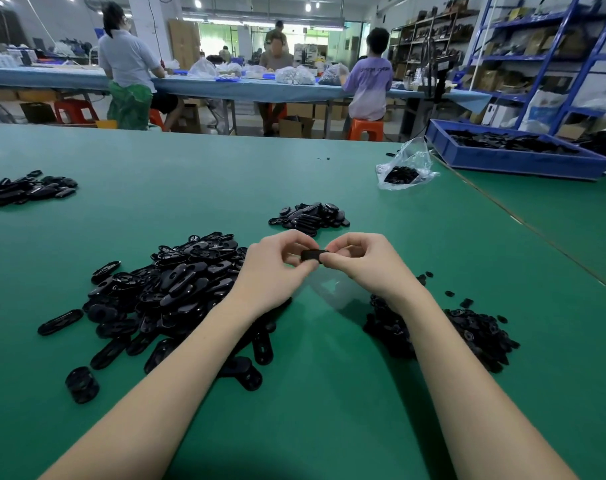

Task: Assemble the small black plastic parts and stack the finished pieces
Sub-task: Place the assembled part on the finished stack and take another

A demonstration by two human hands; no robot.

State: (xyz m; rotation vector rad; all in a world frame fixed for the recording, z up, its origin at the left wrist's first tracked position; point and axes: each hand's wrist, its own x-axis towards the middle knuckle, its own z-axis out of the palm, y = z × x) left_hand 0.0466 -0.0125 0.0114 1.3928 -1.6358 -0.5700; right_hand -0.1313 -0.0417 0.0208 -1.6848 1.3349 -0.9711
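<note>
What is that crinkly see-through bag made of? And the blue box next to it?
The bag looks like thin clear plastic film: it is wrinkled, shiny, and dark parts show through. The blue box looks like stiff molded plastic with a dull, even color, though that is a guess from here.

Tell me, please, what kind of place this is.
Most likely a small factory assembly workshop: piles of black plastic parts lie on a green worktable, other workers sit at a long bench, and storage racks hold boxes.
</note>
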